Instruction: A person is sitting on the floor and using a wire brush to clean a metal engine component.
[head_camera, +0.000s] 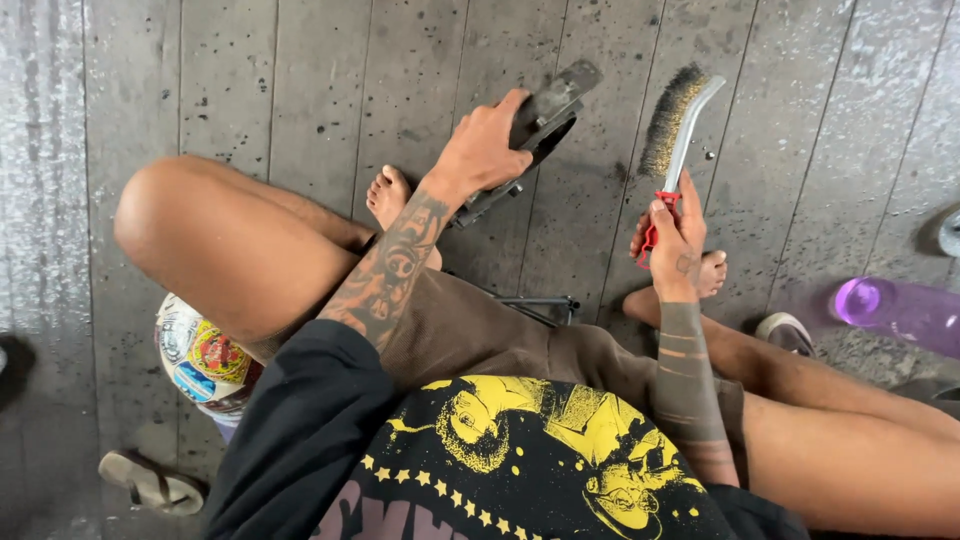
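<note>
- Your left hand (485, 150) clamps down on the dark metal part (535, 135), pinning it tilted against the plank floor (300, 90) so it stays steady.
- Your right hand (678, 245) grips the wire brush (675, 125) by its red handle, bristles raised just beside the part.

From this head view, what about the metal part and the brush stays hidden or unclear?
- Dark metal part: near half hidden under the left hand.
- Wire brush: red grip mostly wrapped by the right hand; bristle wear too small to tell.
- Purple bottle: cut off by the right edge.
</note>
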